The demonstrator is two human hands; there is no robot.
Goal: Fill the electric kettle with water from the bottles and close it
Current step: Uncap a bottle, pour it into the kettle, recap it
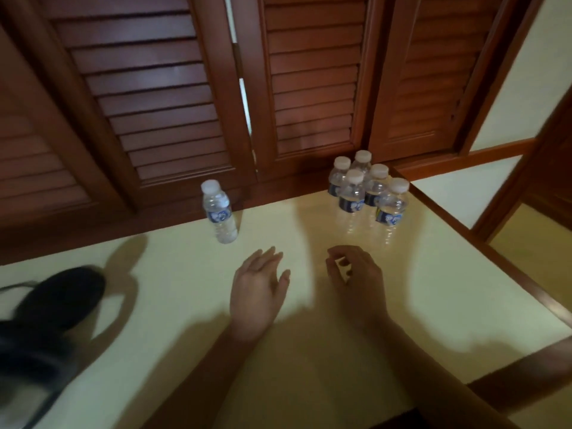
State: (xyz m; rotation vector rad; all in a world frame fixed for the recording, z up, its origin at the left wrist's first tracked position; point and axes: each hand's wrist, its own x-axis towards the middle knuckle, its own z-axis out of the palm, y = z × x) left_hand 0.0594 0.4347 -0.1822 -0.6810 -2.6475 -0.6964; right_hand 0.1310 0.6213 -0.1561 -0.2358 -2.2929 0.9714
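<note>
Setting: pale yellow tabletop point(418, 305) with a wooden rim, backed by dark louvred shutters point(154, 88).
Kettle: black electric kettle point(46, 329) at the near left of the table, well apart from both hands. Its long axis seems to run from the lower left corner up toward the table's middle.
Lone bottle: single water bottle point(219, 212) stands on its base at the far edge, left of centre, white cap on and uppermost. It appears to lean left in the wide lens.
Bottle group: cluster of five bottles point(351, 199) stands packed together at the far right corner, all upright, caps on, blue labels facing the room.
Left hand: left hand point(257, 292) hovers over the table's middle, fingers relaxed and nearly straight, pointing toward the far edge and holding nothing.
Right hand: right hand point(356, 274) hovers just beside it, below the cluster. Its fingers are loosely curled toward the thumb, with nothing seen in them.
Hard to make out: the kettle is heavily blurred and cut off by the left edge, so lid, spout and handle cannot be told apart. Label print is unreadable.
</note>
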